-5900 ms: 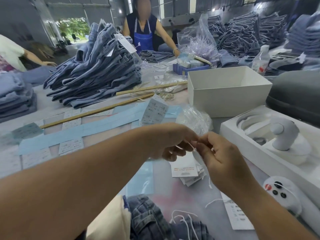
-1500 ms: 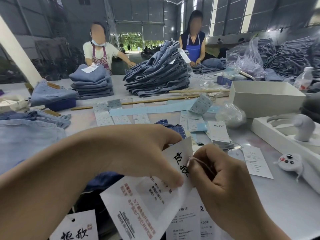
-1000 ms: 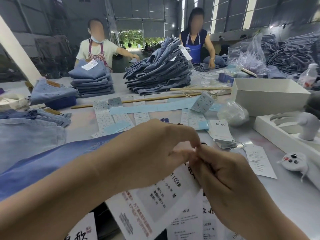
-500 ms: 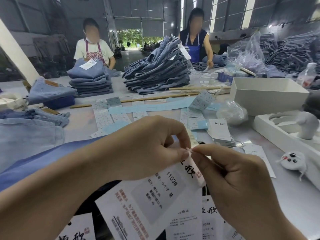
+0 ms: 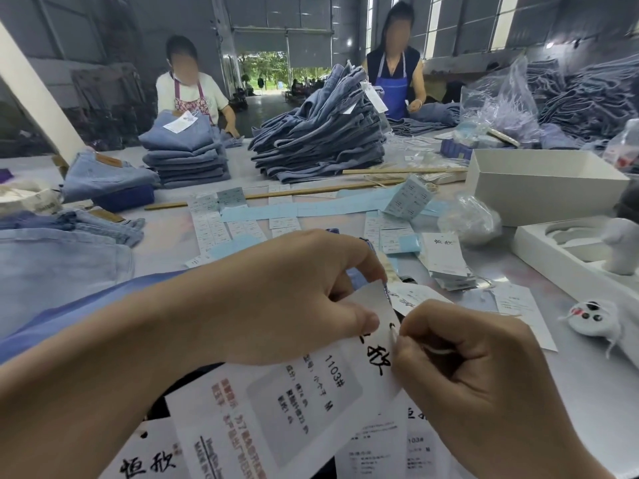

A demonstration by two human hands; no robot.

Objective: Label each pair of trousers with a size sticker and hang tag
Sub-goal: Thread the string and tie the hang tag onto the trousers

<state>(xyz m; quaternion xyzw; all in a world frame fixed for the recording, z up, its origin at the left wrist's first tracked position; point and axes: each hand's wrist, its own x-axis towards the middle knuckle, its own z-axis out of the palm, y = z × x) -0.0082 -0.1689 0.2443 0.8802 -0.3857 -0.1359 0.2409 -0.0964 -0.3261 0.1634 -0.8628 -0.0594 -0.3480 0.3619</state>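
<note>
1. While your left hand point(image 5: 276, 299) pinches the top corner of the white hang tag point(image 5: 311, 392), thumb pressed on its printed face, your right hand point(image 5: 477, 385) curls tight beside it at the tag's upper edge.
2. Your right fingers nip a thin white string point(image 5: 441, 350) right against the tag, close to your left thumb.
3. That tag hangs tilted at the bench's near edge, printed side up, with more tags point(image 5: 397, 447) layered beneath it.
4. Dark denim trousers point(image 5: 193, 385) peek out under the tags, mostly hidden by your forearm.
5. Mid-bench, size sticker sheets point(image 5: 211, 229) lie flat beside pale blue backing strips point(image 5: 311, 209).
6. A tag stack point(image 5: 444, 255) sits just right of them.
7. Towards the far edge, a tall jeans pile point(image 5: 325, 140) leans, with a neater folded pile point(image 5: 186, 153) to its left.
8. A white box point(image 5: 539, 188) stands open near the right edge.
</note>
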